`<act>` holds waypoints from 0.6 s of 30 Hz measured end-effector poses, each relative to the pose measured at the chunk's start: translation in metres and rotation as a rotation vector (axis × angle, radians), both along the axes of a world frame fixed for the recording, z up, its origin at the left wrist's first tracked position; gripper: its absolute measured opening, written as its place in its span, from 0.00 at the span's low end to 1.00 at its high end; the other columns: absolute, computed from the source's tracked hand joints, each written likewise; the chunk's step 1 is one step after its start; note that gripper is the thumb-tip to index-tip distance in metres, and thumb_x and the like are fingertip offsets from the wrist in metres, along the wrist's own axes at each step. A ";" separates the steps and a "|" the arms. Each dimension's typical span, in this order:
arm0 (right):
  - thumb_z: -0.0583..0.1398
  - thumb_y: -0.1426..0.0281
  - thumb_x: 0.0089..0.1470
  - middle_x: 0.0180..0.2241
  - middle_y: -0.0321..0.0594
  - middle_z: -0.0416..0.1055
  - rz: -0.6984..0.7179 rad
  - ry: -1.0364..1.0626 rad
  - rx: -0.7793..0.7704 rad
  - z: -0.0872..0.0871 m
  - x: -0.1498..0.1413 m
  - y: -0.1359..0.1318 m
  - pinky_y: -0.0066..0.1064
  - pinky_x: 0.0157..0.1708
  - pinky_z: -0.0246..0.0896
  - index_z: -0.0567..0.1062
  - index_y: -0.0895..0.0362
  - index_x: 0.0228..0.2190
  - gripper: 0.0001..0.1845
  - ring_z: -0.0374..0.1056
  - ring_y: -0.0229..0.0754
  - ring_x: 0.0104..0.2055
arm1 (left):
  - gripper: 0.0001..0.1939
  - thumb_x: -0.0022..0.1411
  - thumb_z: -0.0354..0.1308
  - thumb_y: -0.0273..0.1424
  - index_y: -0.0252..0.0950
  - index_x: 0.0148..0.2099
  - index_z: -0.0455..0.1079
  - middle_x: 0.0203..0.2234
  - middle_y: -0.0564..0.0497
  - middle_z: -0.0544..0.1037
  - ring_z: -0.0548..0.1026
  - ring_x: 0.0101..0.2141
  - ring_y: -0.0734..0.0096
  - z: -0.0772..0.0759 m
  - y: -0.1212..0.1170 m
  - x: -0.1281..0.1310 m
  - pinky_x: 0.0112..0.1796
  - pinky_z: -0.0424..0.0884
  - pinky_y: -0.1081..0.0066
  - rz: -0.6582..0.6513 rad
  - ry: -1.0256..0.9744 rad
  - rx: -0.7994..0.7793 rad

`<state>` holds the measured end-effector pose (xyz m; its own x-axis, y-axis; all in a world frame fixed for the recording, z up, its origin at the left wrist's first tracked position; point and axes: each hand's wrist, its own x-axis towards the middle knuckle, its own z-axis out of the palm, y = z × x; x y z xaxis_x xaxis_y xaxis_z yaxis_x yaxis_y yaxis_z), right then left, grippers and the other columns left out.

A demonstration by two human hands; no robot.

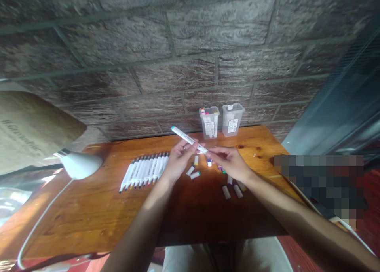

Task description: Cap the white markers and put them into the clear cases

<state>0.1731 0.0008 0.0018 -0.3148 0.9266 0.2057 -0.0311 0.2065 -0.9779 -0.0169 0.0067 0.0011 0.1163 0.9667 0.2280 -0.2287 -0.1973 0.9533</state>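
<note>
A white marker (183, 135) with a blue-tipped end slants up to the left above the table, held in both hands. My left hand (181, 155) is closed around its middle. The fingers of my right hand (230, 159) pinch its lower right end; that tip is partly hidden. Below the hands lie several loose marker caps, among them a white one with a green end (195, 175) and a blue-and-white one (209, 162). To the left of my left hand, a row of white markers (144, 171) lies side by side.
Two clear plastic containers stand against the brick wall: the left container (209, 125) holds several caps, the right container (233, 119) has a label. More white caps (238, 191) lie by my right forearm. A lamp (80, 165) with its cord is at the left of the wooden table (97, 208).
</note>
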 end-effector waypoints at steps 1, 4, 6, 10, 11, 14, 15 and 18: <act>0.66 0.56 0.51 0.23 0.35 0.74 0.015 0.020 -0.038 0.001 0.001 0.000 0.24 0.18 0.57 0.82 0.59 0.38 0.20 0.63 0.33 0.21 | 0.14 0.59 0.66 0.37 0.35 0.45 0.73 0.40 0.44 0.83 0.80 0.42 0.62 0.000 0.000 0.000 0.49 0.71 0.62 -0.011 -0.006 -0.005; 0.66 0.55 0.50 0.25 0.36 0.75 0.064 0.080 -0.160 0.002 0.004 0.002 0.23 0.18 0.56 0.82 0.58 0.39 0.21 0.64 0.32 0.21 | 0.15 0.58 0.67 0.36 0.36 0.46 0.73 0.42 0.43 0.83 0.80 0.43 0.60 0.000 -0.001 0.000 0.50 0.71 0.61 -0.040 -0.029 -0.010; 0.68 0.56 0.49 0.27 0.36 0.75 0.074 0.110 -0.201 0.003 0.005 0.003 0.22 0.18 0.56 0.81 0.57 0.42 0.22 0.64 0.31 0.22 | 0.15 0.58 0.67 0.36 0.36 0.46 0.73 0.42 0.43 0.83 0.80 0.43 0.60 0.000 -0.001 0.000 0.50 0.70 0.60 -0.053 -0.037 -0.005; 0.68 0.57 0.48 0.28 0.37 0.76 0.041 0.115 -0.149 0.002 0.003 0.003 0.23 0.18 0.57 0.82 0.58 0.39 0.21 0.65 0.32 0.22 | 0.15 0.58 0.67 0.35 0.36 0.45 0.73 0.41 0.44 0.83 0.80 0.42 0.62 0.000 -0.001 0.001 0.50 0.70 0.61 -0.043 -0.057 -0.017; 0.68 0.57 0.47 0.28 0.37 0.76 0.029 0.103 -0.118 0.001 0.003 0.002 0.23 0.18 0.58 0.82 0.58 0.39 0.20 0.65 0.32 0.23 | 0.14 0.58 0.67 0.35 0.36 0.45 0.74 0.42 0.44 0.83 0.80 0.42 0.63 0.001 -0.001 0.002 0.50 0.70 0.62 -0.035 -0.064 -0.024; 0.69 0.58 0.47 0.26 0.36 0.76 -0.006 0.052 0.000 -0.003 0.001 0.001 0.24 0.19 0.58 0.81 0.58 0.41 0.22 0.65 0.34 0.23 | 0.13 0.56 0.69 0.34 0.35 0.42 0.76 0.41 0.45 0.82 0.79 0.42 0.65 0.004 -0.002 0.003 0.48 0.71 0.66 -0.011 -0.090 -0.047; 0.69 0.58 0.48 0.26 0.37 0.76 -0.020 0.032 0.042 -0.004 0.001 0.001 0.24 0.20 0.59 0.81 0.58 0.42 0.22 0.66 0.35 0.24 | 0.13 0.55 0.69 0.34 0.35 0.42 0.76 0.41 0.46 0.82 0.79 0.41 0.67 0.005 -0.001 0.003 0.47 0.71 0.68 -0.007 -0.101 -0.054; 0.66 0.57 0.52 0.29 0.38 0.77 -0.047 -0.031 0.134 -0.008 0.002 0.000 0.25 0.22 0.61 0.80 0.57 0.45 0.23 0.67 0.36 0.25 | 0.15 0.54 0.70 0.32 0.36 0.45 0.76 0.38 0.48 0.83 0.79 0.40 0.69 0.004 0.000 0.002 0.46 0.72 0.70 -0.001 -0.115 -0.064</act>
